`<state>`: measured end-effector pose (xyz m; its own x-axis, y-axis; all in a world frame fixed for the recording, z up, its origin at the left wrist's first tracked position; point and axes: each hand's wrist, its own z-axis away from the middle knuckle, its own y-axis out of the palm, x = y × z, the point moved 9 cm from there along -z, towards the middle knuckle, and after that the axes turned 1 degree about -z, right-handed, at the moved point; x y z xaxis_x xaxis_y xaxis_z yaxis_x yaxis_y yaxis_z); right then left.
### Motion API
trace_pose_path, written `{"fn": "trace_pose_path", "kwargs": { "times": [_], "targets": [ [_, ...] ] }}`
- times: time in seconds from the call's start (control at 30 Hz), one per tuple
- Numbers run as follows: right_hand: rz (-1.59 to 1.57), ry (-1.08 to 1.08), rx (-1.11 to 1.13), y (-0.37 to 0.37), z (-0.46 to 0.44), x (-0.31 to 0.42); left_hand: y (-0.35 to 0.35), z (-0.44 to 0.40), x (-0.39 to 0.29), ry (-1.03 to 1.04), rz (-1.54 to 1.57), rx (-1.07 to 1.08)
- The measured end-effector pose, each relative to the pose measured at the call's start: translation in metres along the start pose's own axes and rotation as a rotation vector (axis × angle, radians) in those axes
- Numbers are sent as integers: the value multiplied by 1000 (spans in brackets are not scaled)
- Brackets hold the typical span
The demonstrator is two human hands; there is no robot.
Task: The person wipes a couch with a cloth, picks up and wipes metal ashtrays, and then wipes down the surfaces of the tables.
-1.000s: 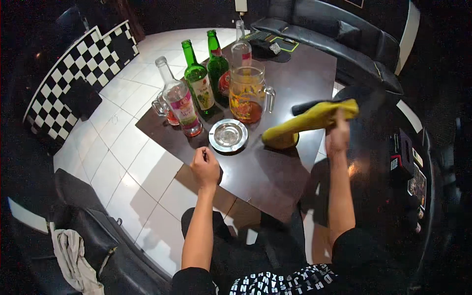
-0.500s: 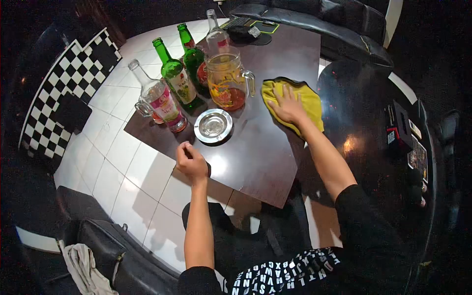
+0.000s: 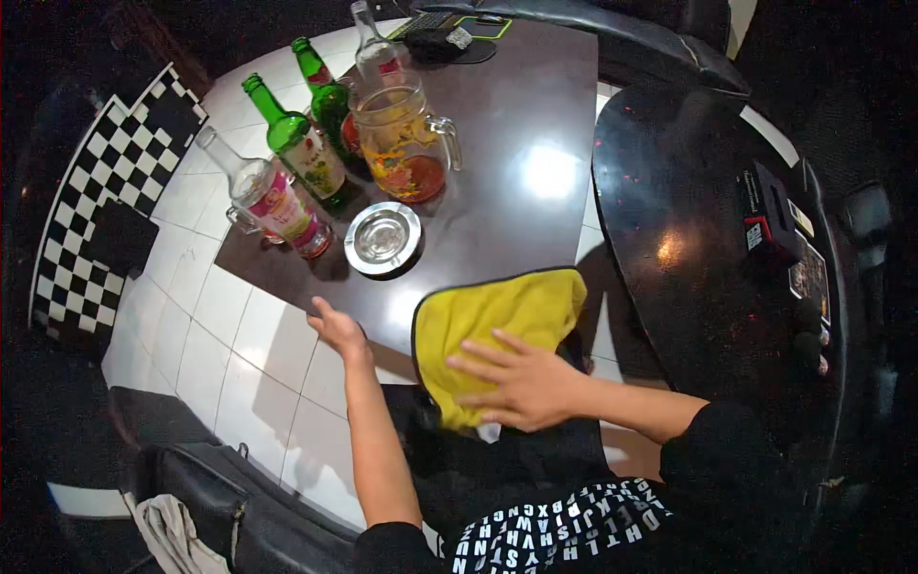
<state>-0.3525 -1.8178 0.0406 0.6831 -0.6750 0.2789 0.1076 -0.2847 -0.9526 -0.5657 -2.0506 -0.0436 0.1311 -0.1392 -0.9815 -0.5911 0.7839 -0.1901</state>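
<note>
A yellow cloth (image 3: 507,306) with a dark border lies over the front edge of the dark table (image 3: 516,115), partly hanging past it. My right hand (image 3: 526,383) rests flat on the cloth, fingers spread and slightly blurred. By the table's front left edge, my left hand (image 3: 339,332) is loosely open and holds nothing. Nearest to it stands a round metal ashtray (image 3: 382,239). Behind the ashtray are a glass pitcher (image 3: 397,143) with some red liquid and a clear bottle (image 3: 277,206) with a pink label.
Two green bottles, one in front (image 3: 301,153) and one behind (image 3: 330,100), stand beside another clear bottle (image 3: 378,48). A glass mug (image 3: 246,222) is partly hidden. A black table (image 3: 669,182) with a dark box (image 3: 765,225) stands right. A black sofa (image 3: 593,38) lines the back.
My right hand and the yellow cloth have come from the table's right side toward me, to its front edge. My left hand has shifted left and its closed fingers have opened. The view has shifted slightly.
</note>
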Motion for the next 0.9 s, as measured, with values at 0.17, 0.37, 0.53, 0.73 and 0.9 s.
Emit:
{"fn": "trace_pose_path", "kwargs": {
  "times": [0.17, 0.37, 0.53, 0.73, 0.9],
  "targets": [
    [-70, 62, -30, -7, 3, -55, 2, 0, -1, 31, 9, 68],
    [137, 530, -189, -46, 8, -229, -1, 6, -8, 20, -47, 37],
    [190, 1000, -269, -82, 4, -379, -6, 3, -7, 63, -144, -42],
    [237, 890, -143, -65, -23, -329, -4, -2, -3, 84, -82, 10],
    [294, 425, -50, -17, -12, -157, -2, 13, -13, 13, -21, 31]
  ]
}}
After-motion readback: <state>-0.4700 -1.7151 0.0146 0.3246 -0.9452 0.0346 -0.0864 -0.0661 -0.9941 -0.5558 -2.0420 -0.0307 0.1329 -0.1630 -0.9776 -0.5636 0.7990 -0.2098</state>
